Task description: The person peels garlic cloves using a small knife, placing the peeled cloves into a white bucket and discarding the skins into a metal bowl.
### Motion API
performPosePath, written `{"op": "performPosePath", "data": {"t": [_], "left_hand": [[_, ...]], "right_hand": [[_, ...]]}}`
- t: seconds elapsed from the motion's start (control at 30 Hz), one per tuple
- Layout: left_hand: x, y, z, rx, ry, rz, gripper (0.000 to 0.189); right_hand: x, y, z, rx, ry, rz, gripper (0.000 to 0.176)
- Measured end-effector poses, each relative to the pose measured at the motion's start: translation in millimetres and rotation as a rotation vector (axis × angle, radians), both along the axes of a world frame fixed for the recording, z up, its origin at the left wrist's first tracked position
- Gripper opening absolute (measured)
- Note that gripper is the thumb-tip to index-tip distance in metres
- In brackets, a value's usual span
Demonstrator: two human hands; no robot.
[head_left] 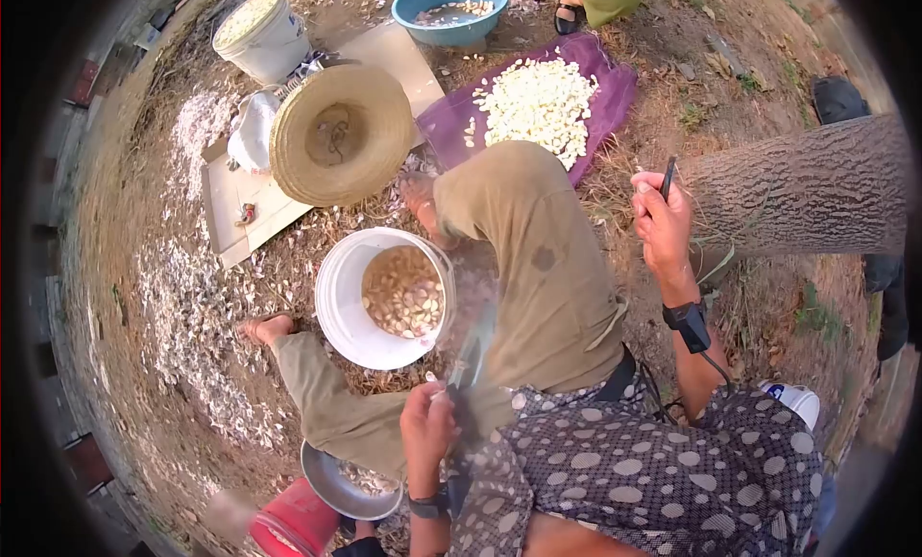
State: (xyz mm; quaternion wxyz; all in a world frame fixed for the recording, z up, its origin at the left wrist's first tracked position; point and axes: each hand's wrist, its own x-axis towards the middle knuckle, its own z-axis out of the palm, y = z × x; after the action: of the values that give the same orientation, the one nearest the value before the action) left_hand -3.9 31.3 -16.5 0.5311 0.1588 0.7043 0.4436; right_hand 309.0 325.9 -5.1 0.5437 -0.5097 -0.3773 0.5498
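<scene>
My left hand (429,424) is closed in front of my lap, its fingertips pinching a pale garlic clove (431,376). Just beyond it, between my legs, stands a white bucket (338,302) with many garlic cloves (408,298) in it, the lower ones in brownish liquid. Out to the side, above my right thigh, my right hand (663,221) is raised and closed around a slim dark tool (669,178) that points upward. The tool's other end is hidden in the fingers.
Peeled cloves (538,101) lie heaped on a purple cloth (615,77). A straw hat (288,154) sits over cardboard (226,211). Around are a blue basin (423,34), a full white pail (274,58), a metal bowl (355,507), a red bucket (293,519) and a tree trunk (797,187).
</scene>
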Motion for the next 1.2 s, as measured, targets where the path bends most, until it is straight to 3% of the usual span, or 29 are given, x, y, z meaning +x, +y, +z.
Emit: {"op": "performPosePath", "data": {"t": [0.2,0.4,0.47,0.63,0.77,0.97,1.2], "left_hand": [[1,-8,-5,0.148,0.087,0.142,0.02],[8,-11,-4,0.338,-0.058,0.434,0.025],[0,-15,1,0.244,-0.298,0.446,0.031],[-5,-36,8,0.527,-0.783,0.486,0.036],[-6,-50,4,0.552,-0.686,0.394,0.04],[-6,-49,2,0.568,-0.484,0.294,0.029],[-7,-41,6,0.605,-0.43,0.389,0.014]], "right_hand": [[-70,-50,44,0.159,0.067,0.164,0.012],[-153,-122,50,0.002,0.039,0.706,0.011],[-169,-146,45,-0.049,0.005,0.863,0.011],[-189,-173,28,-0.102,-0.147,1.086,0.01],[-198,-183,26,-0.002,-0.304,1.178,0.008],[-213,-186,29,0.323,-0.497,1.281,0.017],[-215,-184,37,0.448,-0.552,1.292,0.017]]}}
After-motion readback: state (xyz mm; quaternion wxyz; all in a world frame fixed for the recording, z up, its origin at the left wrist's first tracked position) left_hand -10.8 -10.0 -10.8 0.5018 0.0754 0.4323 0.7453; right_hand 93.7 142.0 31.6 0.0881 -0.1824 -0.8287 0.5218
